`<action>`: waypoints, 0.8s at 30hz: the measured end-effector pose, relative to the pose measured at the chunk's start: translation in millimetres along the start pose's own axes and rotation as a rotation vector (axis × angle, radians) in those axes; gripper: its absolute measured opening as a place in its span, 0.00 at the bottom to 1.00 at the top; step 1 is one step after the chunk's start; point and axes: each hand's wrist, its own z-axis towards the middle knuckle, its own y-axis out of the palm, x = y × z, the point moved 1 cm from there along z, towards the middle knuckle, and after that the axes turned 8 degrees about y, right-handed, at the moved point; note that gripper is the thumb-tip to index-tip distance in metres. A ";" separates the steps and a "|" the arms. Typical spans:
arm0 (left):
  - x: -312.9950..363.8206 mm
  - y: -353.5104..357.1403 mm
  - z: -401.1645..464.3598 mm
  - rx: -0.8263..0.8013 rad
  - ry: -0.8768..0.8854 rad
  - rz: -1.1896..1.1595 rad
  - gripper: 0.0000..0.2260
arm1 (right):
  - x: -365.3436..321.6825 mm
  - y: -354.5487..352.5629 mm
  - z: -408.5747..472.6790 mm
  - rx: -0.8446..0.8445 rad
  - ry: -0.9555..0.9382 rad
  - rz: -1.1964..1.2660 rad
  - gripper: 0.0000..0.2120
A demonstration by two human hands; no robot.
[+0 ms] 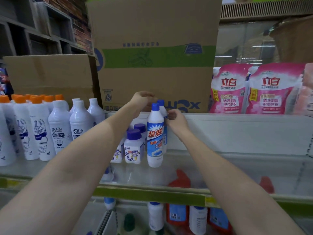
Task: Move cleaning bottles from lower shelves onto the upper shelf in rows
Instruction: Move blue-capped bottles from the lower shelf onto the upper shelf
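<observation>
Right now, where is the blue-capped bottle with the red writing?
It stands at the centre of the head view, on the shelf, the blue-capped bottle just right of the purple-capped jars, between the left hand and right hand.

The rear blue-capped bottle (164, 116) stands mostly hidden behind the front bottle (155, 136).

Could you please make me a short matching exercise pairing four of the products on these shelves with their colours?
Things:
1. Cap of the front bottle between the hands
2. Caps of the far-left bottles
3. Lid of the short jar
4. Detergent pouches on the right

Colours:
A. pink
B. purple
C. blue
D. orange

Pairs: 1-C, 2-D, 3-B, 4-A
</observation>
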 end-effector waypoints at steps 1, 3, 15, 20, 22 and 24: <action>1.2 1.6 3.5 -0.013 0.003 0.008 0.18 | -1.5 1.3 3.0 0.008 -0.008 0.006 0.19; 3.3 7.3 10.1 -0.027 -0.016 0.031 0.20 | -3.7 3.6 6.8 0.017 -0.022 0.002 0.18; 35.2 19.1 27.2 -0.165 -0.109 0.338 0.16 | 4.2 3.8 2.8 -0.028 -0.008 0.000 0.21; 54.9 36.4 23.2 -0.160 -0.041 0.271 0.13 | -0.1 -12.7 0.4 0.009 -0.028 0.068 0.21; 58.2 42.6 21.4 -0.139 -0.025 0.255 0.12 | -0.3 -23.0 -0.3 0.004 -0.027 0.080 0.21; 64.1 48.6 18.7 -0.109 -0.023 0.239 0.11 | -1.1 -34.3 -2.1 -0.006 -0.028 0.094 0.22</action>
